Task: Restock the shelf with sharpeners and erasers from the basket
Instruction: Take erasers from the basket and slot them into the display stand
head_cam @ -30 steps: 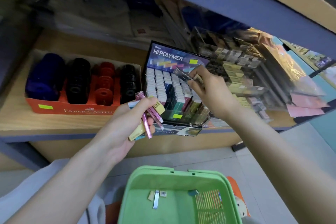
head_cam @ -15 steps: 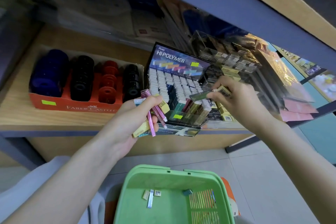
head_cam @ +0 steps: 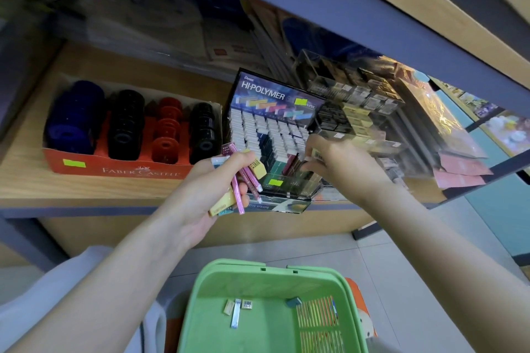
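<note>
Right grip: right hand (head_cam: 344, 163) pinches one small yellowish eraser (head_cam: 317, 154) by thumb and fingertips, barcode label facing up.
Eraser position: over the front right compartments of the eraser display box (head_cam: 275, 97); cannot tell whether it touches the stock below.
Left grip: left hand (head_cam: 200, 195) curled round a mixed bundle, held in front of the shelf (head_cam: 25, 180) edge, just left of the display box.
Bundle count: three pink stick erasers (head_cam: 243, 178) as best I can count, two yellow block erasers (head_cam: 256, 165), plus one pale blue piece mostly hidden behind the fingers.
Display box: dark, printed HI-POLYMER, tilted back, rows of white-sleeved erasers in the upper part, dark and coloured ones in front; two yellow price stickers, one on the header and one on the front.
Sharpeners: orange cardboard tray (head_cam: 120, 170) at the left on the shelf, four rows: blue sharpeners (head_cam: 74, 120), black (head_cam: 126, 123), red (head_cam: 167, 129), black (head_cam: 202, 132). One yellow sticker on the tray front.
Basket: green basket (head_cam: 200, 295) below the hands, near the floor.
Basket contents: four loose pieces visible: cream block (head_cam: 229, 307), long pale stick (head_cam: 236, 313), small barcode piece (head_cam: 247, 304), the three touching or nearly so, and a teal piece (head_cam: 294, 301) apart to the right.
Right of box: clear plastic organiser (head_cam: 352, 89) with small boxed stock; too blurred to count.
</note>
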{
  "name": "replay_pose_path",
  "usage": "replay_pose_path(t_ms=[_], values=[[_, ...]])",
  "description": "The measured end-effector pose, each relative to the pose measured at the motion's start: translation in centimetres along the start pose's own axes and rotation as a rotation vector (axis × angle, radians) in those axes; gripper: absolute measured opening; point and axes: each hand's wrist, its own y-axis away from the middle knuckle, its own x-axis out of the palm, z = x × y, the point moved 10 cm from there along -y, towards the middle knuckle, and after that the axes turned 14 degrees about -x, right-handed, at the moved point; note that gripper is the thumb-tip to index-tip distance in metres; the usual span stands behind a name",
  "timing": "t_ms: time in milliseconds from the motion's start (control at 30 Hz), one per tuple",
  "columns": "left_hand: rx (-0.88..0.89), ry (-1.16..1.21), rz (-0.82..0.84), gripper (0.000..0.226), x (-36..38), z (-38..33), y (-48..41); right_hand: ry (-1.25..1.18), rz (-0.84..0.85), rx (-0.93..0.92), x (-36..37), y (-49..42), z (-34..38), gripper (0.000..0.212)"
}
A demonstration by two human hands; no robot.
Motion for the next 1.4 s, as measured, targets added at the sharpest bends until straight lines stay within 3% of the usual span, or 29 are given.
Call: replay_pose_path(t_ms=[233,400,500,600,700,833,967,1233,1400], values=[[0.024,0.012,-0.023,0.017,-0.1,-0.1,0.1,0.032,-0.035,0.021,0.1,0.4,0.7,0.033],[0.015,0.02,-0.003,0.015,0.6,-0.1,0.5,-0.584,-0.226,0.207,0.1,3.0,-0.5,0.03],[0.074,0.008,-0.023,0.014,1.2,-0.4,1.7,-0.832,-0.336,0.243,0.4,4.9,-0.9,0.028],[0.079,0.01,-0.009,0.014,2.7,-0.4,1.8,-0.987,-0.471,0.311,0.4,6.8,-2.7,0.013],[0.079,0.002,-0.009,0.017,4.4,0.0,1.4,-0.847,-0.492,0.363,0.8,9.0,-5.4,0.009],[0.044,-0.094,0.077,0.017,7.1,1.4,1.2,-0.609,-0.569,0.53,1.9,12.6,-12.3,0.019],[0.041,-0.233,0.146,0.019,9.7,2.4,1.3,-0.472,-0.506,0.641,4.1,13.7,-19.0,0.03],[-0.001,-0.359,0.149,0.017,12.3,4.4,-0.1,-0.206,-0.344,0.509,7.2,10.8,-20.0,0.016],[-0.029,-0.377,0.142,0.015,12.9,5.2,-1.1,-0.206,-0.296,0.427,8.3,11.2,-19.4,0.023]])
